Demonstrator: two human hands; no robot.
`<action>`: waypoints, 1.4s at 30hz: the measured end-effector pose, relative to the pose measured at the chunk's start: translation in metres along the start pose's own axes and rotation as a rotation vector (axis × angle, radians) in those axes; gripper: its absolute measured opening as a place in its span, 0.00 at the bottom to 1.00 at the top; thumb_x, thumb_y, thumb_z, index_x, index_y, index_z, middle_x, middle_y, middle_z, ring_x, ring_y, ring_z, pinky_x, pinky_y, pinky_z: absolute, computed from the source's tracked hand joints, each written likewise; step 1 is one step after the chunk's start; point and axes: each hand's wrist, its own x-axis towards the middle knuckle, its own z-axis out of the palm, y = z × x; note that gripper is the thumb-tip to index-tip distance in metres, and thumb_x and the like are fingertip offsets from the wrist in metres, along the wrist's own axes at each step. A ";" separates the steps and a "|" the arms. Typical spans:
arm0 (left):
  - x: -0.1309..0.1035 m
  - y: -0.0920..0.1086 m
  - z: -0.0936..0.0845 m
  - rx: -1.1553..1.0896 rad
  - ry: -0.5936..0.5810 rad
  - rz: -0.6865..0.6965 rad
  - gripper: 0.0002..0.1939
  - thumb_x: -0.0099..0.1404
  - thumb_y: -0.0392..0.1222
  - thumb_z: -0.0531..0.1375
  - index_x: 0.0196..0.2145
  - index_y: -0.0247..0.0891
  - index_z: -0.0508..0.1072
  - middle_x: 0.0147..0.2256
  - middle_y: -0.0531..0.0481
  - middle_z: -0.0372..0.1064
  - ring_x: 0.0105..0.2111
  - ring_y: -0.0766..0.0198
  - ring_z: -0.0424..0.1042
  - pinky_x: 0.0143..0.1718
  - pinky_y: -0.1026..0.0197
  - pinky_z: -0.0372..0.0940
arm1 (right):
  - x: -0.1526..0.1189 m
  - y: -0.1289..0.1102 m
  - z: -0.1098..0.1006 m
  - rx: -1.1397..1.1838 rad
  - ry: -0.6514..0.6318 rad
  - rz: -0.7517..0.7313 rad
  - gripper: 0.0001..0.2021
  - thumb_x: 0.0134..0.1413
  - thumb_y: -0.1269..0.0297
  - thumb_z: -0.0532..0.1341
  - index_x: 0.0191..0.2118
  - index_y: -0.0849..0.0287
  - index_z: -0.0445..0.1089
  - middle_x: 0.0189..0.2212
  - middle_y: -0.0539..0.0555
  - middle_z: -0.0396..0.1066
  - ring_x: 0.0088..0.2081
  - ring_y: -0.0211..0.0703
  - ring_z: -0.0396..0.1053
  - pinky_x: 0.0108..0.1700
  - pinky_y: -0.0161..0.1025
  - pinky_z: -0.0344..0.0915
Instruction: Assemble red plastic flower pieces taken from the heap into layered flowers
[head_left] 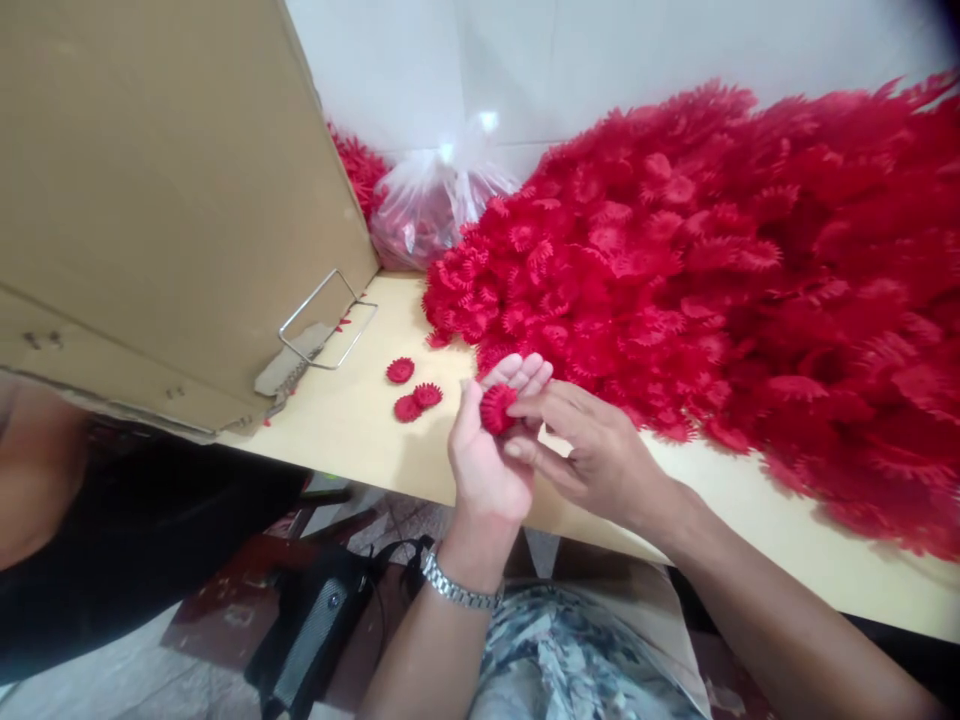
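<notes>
In the head view, my left hand (491,470) is turned palm up and cups a small red artificial flower (496,410) with a fringed edge. From the right, my right hand (600,450) reaches across with its forefinger on that flower's edge and its thumb just below. The other fingers of the right hand are curled, and part of the flower's right side is hidden by them. To the left of my hands, loose red flowers (400,370) lie on the pale yellow tabletop (360,420), one apart and two overlapping.
A large heap of red flowers (660,260) covers the table's back and right. Behind it stands a tied clear plastic bag (420,215). A cardboard box (172,200) rises at left, beside a bent wire frame (328,320). Another person's arm (37,470) shows at far left.
</notes>
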 end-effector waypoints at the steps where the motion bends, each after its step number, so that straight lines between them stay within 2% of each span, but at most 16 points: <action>1: -0.001 -0.002 0.001 0.012 0.001 -0.013 0.22 0.67 0.50 0.46 0.35 0.35 0.74 0.40 0.42 0.75 0.49 0.54 0.70 0.53 0.49 0.61 | -0.002 0.001 0.002 -0.027 0.017 0.007 0.06 0.57 0.65 0.58 0.38 0.60 0.68 0.32 0.56 0.71 0.35 0.42 0.69 0.35 0.39 0.69; 4: -0.005 -0.007 0.000 0.026 0.017 -0.027 0.20 0.67 0.49 0.47 0.36 0.35 0.74 0.40 0.42 0.75 0.48 0.55 0.71 0.54 0.52 0.61 | -0.005 0.003 0.003 -0.091 0.035 0.018 0.08 0.56 0.67 0.58 0.42 0.60 0.66 0.31 0.55 0.70 0.34 0.42 0.68 0.34 0.38 0.69; 7: -0.008 -0.011 -0.002 0.026 -0.008 -0.055 0.17 0.67 0.48 0.49 0.40 0.36 0.74 0.42 0.43 0.74 0.49 0.57 0.70 0.53 0.54 0.61 | -0.007 0.003 0.004 -0.161 0.021 -0.008 0.14 0.56 0.63 0.59 0.48 0.60 0.64 0.37 0.59 0.69 0.40 0.45 0.68 0.38 0.40 0.70; 10: -0.011 -0.012 -0.006 0.046 -0.067 -0.087 0.18 0.68 0.47 0.48 0.41 0.35 0.74 0.44 0.43 0.74 0.50 0.57 0.69 0.52 0.55 0.62 | -0.010 0.004 0.004 -0.119 0.018 -0.005 0.13 0.57 0.64 0.58 0.48 0.60 0.64 0.40 0.60 0.69 0.43 0.45 0.68 0.40 0.39 0.70; 14: -0.013 -0.009 -0.015 0.128 -0.188 -0.087 0.15 0.66 0.43 0.51 0.42 0.34 0.75 0.46 0.43 0.72 0.51 0.57 0.68 0.51 0.58 0.62 | -0.016 0.003 0.000 -0.040 0.050 0.018 0.10 0.57 0.70 0.58 0.45 0.58 0.66 0.39 0.57 0.71 0.42 0.42 0.69 0.41 0.38 0.69; 18: -0.016 -0.008 -0.022 0.200 -0.234 -0.055 0.14 0.64 0.42 0.54 0.42 0.35 0.75 0.44 0.42 0.74 0.48 0.57 0.70 0.48 0.59 0.64 | -0.024 0.004 -0.003 0.156 0.089 0.178 0.08 0.56 0.72 0.57 0.41 0.57 0.69 0.34 0.53 0.72 0.37 0.39 0.70 0.36 0.36 0.69; 20: -0.017 -0.008 -0.021 0.226 -0.237 -0.053 0.14 0.63 0.43 0.55 0.42 0.35 0.75 0.44 0.43 0.74 0.47 0.57 0.70 0.46 0.60 0.64 | -0.027 0.004 -0.002 0.329 0.081 0.285 0.06 0.57 0.69 0.58 0.40 0.56 0.70 0.34 0.52 0.73 0.35 0.39 0.71 0.35 0.36 0.69; 22: -0.019 -0.009 -0.019 0.233 -0.249 -0.082 0.14 0.64 0.43 0.55 0.43 0.36 0.75 0.45 0.43 0.73 0.48 0.57 0.70 0.45 0.60 0.64 | -0.031 0.003 0.001 0.405 0.079 0.348 0.07 0.57 0.69 0.58 0.41 0.56 0.69 0.36 0.52 0.74 0.35 0.39 0.72 0.34 0.36 0.69; 26: -0.020 -0.007 -0.015 0.217 -0.200 -0.132 0.12 0.62 0.36 0.56 0.42 0.36 0.75 0.45 0.43 0.73 0.46 0.57 0.71 0.43 0.61 0.65 | -0.035 -0.002 0.000 0.153 0.095 0.290 0.14 0.56 0.71 0.57 0.48 0.57 0.66 0.40 0.55 0.72 0.35 0.40 0.71 0.34 0.36 0.69; 28: -0.020 -0.007 -0.015 0.211 -0.147 -0.102 0.11 0.59 0.33 0.57 0.39 0.35 0.77 0.42 0.43 0.75 0.45 0.57 0.72 0.44 0.59 0.66 | -0.032 -0.004 -0.006 0.065 0.106 0.246 0.12 0.56 0.69 0.57 0.47 0.58 0.66 0.40 0.56 0.71 0.36 0.41 0.70 0.35 0.37 0.68; 30: -0.020 -0.008 -0.014 0.207 -0.138 -0.068 0.11 0.56 0.31 0.58 0.37 0.34 0.77 0.39 0.43 0.76 0.45 0.56 0.72 0.47 0.57 0.65 | -0.022 -0.003 -0.011 0.062 0.178 0.275 0.10 0.59 0.64 0.55 0.44 0.58 0.68 0.39 0.56 0.70 0.38 0.42 0.69 0.38 0.39 0.68; 33: -0.022 -0.016 -0.007 0.195 -0.150 -0.063 0.15 0.52 0.29 0.58 0.37 0.36 0.77 0.40 0.46 0.76 0.48 0.57 0.70 0.52 0.56 0.62 | 0.002 0.001 -0.008 0.120 0.325 0.336 0.15 0.63 0.57 0.48 0.44 0.57 0.68 0.39 0.56 0.70 0.43 0.43 0.68 0.46 0.43 0.66; 35: -0.024 -0.022 0.002 0.182 -0.126 -0.040 0.13 0.55 0.34 0.58 0.39 0.39 0.76 0.42 0.48 0.75 0.51 0.58 0.67 0.54 0.57 0.60 | 0.016 0.003 0.002 0.183 0.306 0.325 0.21 0.64 0.52 0.44 0.48 0.56 0.67 0.42 0.56 0.70 0.47 0.44 0.67 0.51 0.46 0.63; 37: -0.023 -0.025 0.010 0.173 -0.107 0.035 0.14 0.62 0.44 0.54 0.43 0.41 0.74 0.46 0.48 0.73 0.55 0.58 0.64 0.55 0.57 0.58 | 0.021 0.001 0.014 0.222 0.225 0.307 0.27 0.63 0.48 0.40 0.52 0.58 0.66 0.49 0.59 0.67 0.53 0.47 0.63 0.55 0.49 0.59; 40: -0.016 -0.023 0.013 0.231 -0.148 0.139 0.25 0.65 0.58 0.44 0.52 0.48 0.67 0.56 0.52 0.63 0.61 0.58 0.54 0.59 0.54 0.53 | 0.013 -0.016 0.026 0.238 0.119 0.355 0.33 0.61 0.44 0.35 0.60 0.59 0.57 0.62 0.58 0.53 0.64 0.49 0.44 0.64 0.55 0.42; 42: -0.011 -0.020 0.011 0.368 -0.176 0.167 0.27 0.64 0.62 0.40 0.57 0.58 0.59 0.62 0.61 0.51 0.64 0.60 0.43 0.62 0.53 0.47 | 0.004 -0.032 0.026 0.282 0.025 0.371 0.33 0.61 0.43 0.32 0.65 0.54 0.45 0.66 0.51 0.40 0.67 0.47 0.32 0.65 0.56 0.30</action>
